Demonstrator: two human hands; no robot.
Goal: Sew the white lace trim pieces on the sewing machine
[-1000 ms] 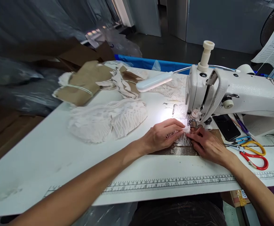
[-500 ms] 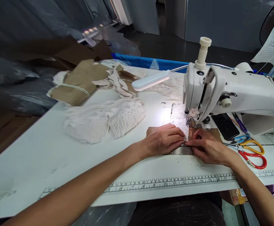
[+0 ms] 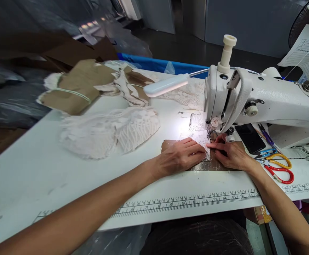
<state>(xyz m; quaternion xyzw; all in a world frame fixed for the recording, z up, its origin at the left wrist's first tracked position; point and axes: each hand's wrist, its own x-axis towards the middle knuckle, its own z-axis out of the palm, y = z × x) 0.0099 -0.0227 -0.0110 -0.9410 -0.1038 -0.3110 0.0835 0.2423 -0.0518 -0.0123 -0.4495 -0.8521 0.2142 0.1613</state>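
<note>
My left hand (image 3: pixel 182 156) lies palm down, fingers together and slightly bent, on the lace piece (image 3: pixel 194 134); I can't tell whether the fingertips grip it. My right hand (image 3: pixel 231 154) is half curled, a finger reaching to the lace's right edge beside the presser foot; whether it pinches there, I can't tell. The lace lies at the needle end of the sewing machine (image 3: pixel 273 95), partly over the brown plate (image 3: pixel 167 144), its near corner short of the plate's front edge.

Between that edge and the printed ruler (image 3: pixel 183 205) along the worktop's (image 3: pixel 90 191) front runs a bare white strip. Left of my left hand the surface opens broadly, up to the lace bundle (image 3: pixel 135 129). My right side is tighter: the scissors (image 3: pixel 279 173) sit near my wrist, with the phone (image 3: pixel 250 138) just beyond my knuckles, and the machine arm overhangs behind.
</note>
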